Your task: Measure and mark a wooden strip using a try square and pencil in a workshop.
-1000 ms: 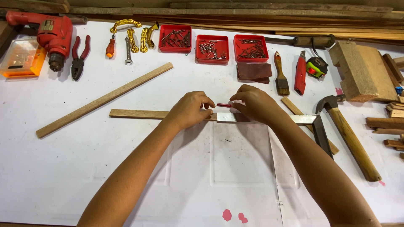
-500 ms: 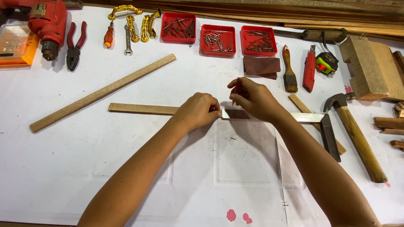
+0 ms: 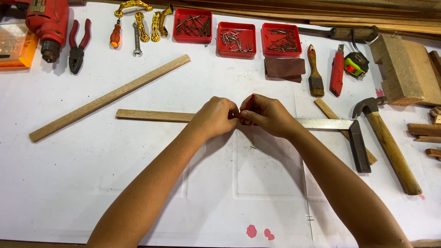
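Left hand [image 3: 215, 117] pins wood strip [image 3: 154, 115]; right hand [image 3: 268, 115] pinches red pencil [image 3: 249, 104] beside metal square [image 3: 330, 124]. Marking underway, no line visible.

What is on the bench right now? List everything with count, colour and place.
wooden strip: 1, pale, flat under both hands
long wooden slat: 1, pale, diagonal at left
try square: 1, steel blade, dark stock, right of hands
pencil: 1, red, in right hand
hammer: 1, wooden handle, right
nail trays: 3, red, top centre
sandpaper: 1, brown, below right tray
paintbrush: 1, wooden handle, top right
utility knife: 1, red, beside brush
tape measure: 1, green-black, top right
wood block: 1, pale, far right
drill: 1, red, top left
pliers: 1, red handles, top left
brass handles: several, gold, top
left hand: on strip
right hand: gripping pencil
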